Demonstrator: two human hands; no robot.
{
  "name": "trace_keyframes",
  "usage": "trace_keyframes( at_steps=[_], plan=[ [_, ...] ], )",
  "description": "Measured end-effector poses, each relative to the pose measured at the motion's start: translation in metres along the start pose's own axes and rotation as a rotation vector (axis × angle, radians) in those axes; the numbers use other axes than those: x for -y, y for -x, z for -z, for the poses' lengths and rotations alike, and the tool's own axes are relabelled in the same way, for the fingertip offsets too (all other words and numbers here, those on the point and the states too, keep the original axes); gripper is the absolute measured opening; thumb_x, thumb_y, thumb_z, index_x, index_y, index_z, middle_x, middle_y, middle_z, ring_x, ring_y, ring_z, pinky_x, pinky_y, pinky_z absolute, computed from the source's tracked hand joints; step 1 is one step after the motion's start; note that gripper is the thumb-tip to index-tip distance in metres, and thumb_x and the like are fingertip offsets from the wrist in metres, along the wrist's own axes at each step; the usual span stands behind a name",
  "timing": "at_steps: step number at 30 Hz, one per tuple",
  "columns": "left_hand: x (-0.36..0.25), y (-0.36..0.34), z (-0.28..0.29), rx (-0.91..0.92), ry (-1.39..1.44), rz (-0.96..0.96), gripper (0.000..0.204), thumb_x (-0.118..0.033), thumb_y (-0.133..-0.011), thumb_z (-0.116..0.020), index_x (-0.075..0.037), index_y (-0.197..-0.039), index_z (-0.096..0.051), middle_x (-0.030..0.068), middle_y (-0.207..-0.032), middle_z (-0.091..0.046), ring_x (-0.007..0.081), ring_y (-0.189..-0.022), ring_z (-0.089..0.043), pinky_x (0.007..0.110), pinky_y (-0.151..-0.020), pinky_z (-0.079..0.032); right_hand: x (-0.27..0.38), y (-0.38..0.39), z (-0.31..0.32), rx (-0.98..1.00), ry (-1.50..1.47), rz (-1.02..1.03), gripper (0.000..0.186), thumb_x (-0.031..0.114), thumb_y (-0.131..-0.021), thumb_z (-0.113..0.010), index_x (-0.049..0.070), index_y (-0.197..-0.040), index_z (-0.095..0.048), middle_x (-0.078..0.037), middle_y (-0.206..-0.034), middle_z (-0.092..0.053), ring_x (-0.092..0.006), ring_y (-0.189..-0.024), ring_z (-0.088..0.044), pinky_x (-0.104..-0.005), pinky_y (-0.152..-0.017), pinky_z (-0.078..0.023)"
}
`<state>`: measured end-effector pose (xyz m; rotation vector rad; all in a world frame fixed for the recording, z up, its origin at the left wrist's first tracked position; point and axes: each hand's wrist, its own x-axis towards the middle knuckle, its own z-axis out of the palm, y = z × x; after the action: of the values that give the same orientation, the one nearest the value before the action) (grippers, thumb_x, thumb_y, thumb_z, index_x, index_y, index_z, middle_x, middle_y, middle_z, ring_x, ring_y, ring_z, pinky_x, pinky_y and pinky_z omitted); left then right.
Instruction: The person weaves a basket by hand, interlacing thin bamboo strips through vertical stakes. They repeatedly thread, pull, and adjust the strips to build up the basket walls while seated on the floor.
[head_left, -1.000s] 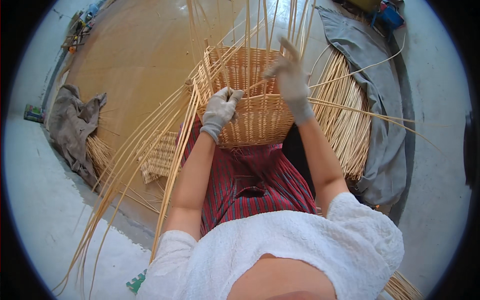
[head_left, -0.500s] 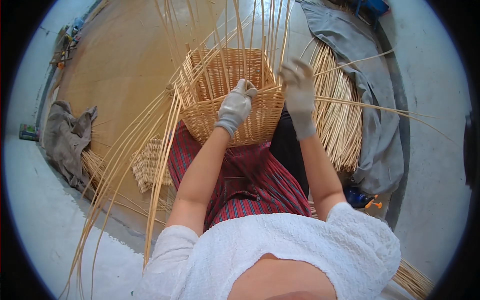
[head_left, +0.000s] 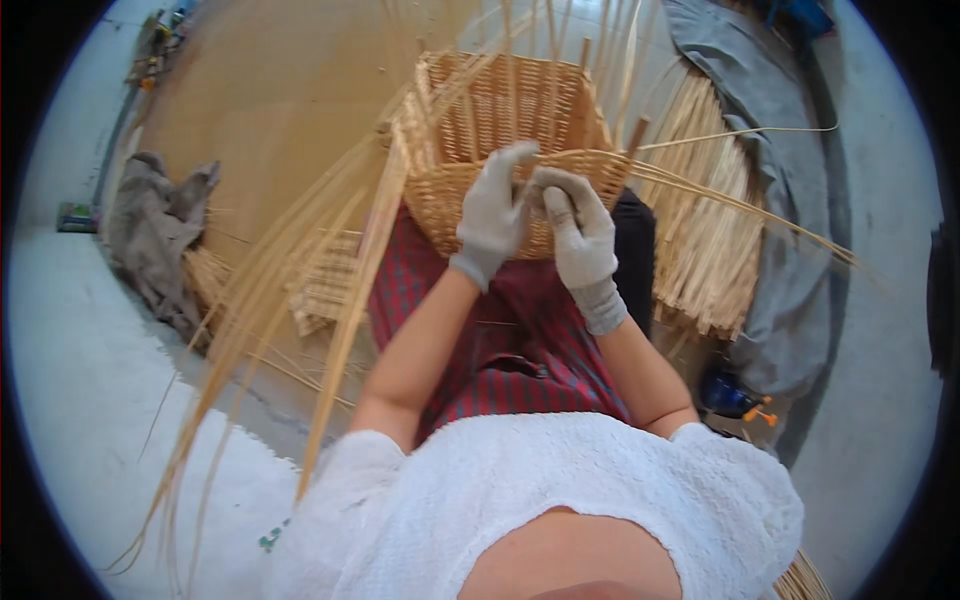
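A square wicker basket of pale woven rods rests against my lap, its mouth facing up and away from me. Long upright stakes rise from its walls, and loose rods trail off both sides. My left hand, in a light grey knit glove, is closed over the middle of the near rim. Just right of it, my gloved right hand is closed at the same rim, fingers bent toward the thumb. What lies between the right fingertips is hidden. The two hands nearly touch at the fingers.
A bundle of pale rods lies on the right beside a grey cloth. At left are a crumpled dark cloth and a small woven piece. Long loose rods sweep down past my left arm. A dark blue object sits at lower right.
My right hand has come from the basket's right corner to the near rim beside my left hand. The upright rod near that corner has gone from it. The whole view has shifted, with the basket higher.
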<state>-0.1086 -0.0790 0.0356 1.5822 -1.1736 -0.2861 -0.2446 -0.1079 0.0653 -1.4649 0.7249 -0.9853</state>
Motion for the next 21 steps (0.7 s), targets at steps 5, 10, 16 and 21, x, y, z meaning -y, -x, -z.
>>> trace_keyframes(
  at_steps=[5, 10, 16, 21],
  plan=[
    [0.073, 0.046, 0.093, -0.195, -0.383, 0.304, 0.033, -0.017, -0.092, -0.074, -0.006, -0.122, -0.065, 0.0182, -0.117, -0.065, 0.0376, -0.108, -0.063, 0.048, -0.093, -0.051, 0.000, -0.095, -0.122, 0.194, 0.190, 0.005, 0.107, 0.069, -0.094, -0.059, -0.011, -0.158, -0.027, -0.036, -0.155, -0.040, -0.0425, -0.150, -0.037, -0.0418, -0.123, -0.028],
    [0.083, 0.034, 0.112, -0.080, -0.853, 0.158, 0.054, -0.030, -0.083, -0.082, -0.005, -0.128, -0.066, 0.0188, -0.121, -0.065, 0.0393, -0.107, -0.064, 0.051, -0.092, -0.051, -0.043, -0.165, -0.164, -0.082, 0.141, -0.467, 0.143, 0.075, -0.072, -0.080, -0.003, -0.164, -0.003, -0.033, -0.166, -0.019, -0.0423, -0.155, -0.025, -0.0464, -0.126, -0.026],
    [0.092, 0.037, 0.123, -0.140, -0.778, -0.023, 0.055, -0.034, -0.084, -0.084, -0.006, -0.126, -0.063, 0.0180, -0.105, -0.070, 0.0387, -0.093, -0.068, 0.051, -0.082, -0.053, -0.041, -0.156, -0.169, -0.096, 0.039, -0.471, 0.137, 0.073, -0.074, -0.080, -0.004, -0.163, -0.010, -0.034, -0.164, -0.024, -0.0423, -0.154, -0.026, -0.0459, -0.124, -0.030],
    [0.092, 0.034, 0.113, -0.125, -0.633, 0.187, 0.042, -0.023, -0.076, -0.089, -0.005, -0.109, -0.071, 0.0143, -0.090, -0.072, 0.0363, -0.082, -0.069, 0.046, -0.078, -0.055, -0.042, -0.153, -0.168, -0.159, 0.213, -0.416, 0.137, 0.075, -0.074, -0.078, -0.002, -0.164, -0.009, -0.035, -0.161, -0.028, -0.0452, -0.150, -0.034, -0.0469, -0.121, -0.035]
  ],
)
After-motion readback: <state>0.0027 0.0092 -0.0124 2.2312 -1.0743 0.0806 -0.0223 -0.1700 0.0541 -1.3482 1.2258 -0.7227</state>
